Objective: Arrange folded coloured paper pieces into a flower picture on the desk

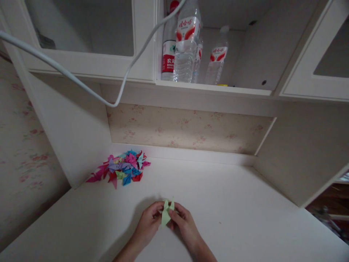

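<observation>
A pale green origami crane (165,217), folded with narrow upright points at its top, is held between both hands just over the white tabletop. My left hand (149,219) closes on its left side with bent fingers. On the right side, my right hand (184,219) pinches the paper, its thumb lying across the front. The fingertips behind the paper are partly hidden. Farther back on the left lies a pile of folded paper cranes (124,168) in pink, purple, blue, red and green.
The white table (231,203) runs back to a low ledge and floral wallpaper (185,127). Overhead, a cabinet shelf (218,88) holds several plastic bottles (187,47). A white cable (116,103) hangs across the upper left. Side panels bound the table.
</observation>
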### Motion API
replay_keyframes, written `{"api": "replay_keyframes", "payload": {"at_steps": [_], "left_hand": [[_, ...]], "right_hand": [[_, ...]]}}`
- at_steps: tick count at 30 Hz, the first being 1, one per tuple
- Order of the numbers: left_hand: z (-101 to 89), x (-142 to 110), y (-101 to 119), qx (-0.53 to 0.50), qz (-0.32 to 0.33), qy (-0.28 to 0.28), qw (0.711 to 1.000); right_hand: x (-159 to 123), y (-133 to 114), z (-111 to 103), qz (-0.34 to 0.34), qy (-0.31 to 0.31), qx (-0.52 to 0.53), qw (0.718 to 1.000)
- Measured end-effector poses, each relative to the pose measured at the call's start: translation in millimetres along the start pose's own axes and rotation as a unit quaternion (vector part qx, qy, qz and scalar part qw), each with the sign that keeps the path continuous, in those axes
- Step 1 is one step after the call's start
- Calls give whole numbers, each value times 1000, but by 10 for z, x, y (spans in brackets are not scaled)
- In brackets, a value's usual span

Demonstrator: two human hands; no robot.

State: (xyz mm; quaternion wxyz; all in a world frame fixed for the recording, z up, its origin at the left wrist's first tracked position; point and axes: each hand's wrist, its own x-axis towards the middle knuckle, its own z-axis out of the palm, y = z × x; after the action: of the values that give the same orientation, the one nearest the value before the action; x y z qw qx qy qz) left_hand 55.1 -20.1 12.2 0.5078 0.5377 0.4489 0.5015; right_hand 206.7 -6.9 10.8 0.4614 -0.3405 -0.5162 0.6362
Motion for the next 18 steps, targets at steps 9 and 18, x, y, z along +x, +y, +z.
{"api": "replay_keyframes", "payload": {"at_steps": [9,18], "left_hand": [[-4,5,66,-4,4,-10,1000],[-3,13,100,-4,-8,-1,1000]], "right_hand": [[17,46,-32,2,5,-56,998],[5,17,3,-3,11,-62,998]]}}
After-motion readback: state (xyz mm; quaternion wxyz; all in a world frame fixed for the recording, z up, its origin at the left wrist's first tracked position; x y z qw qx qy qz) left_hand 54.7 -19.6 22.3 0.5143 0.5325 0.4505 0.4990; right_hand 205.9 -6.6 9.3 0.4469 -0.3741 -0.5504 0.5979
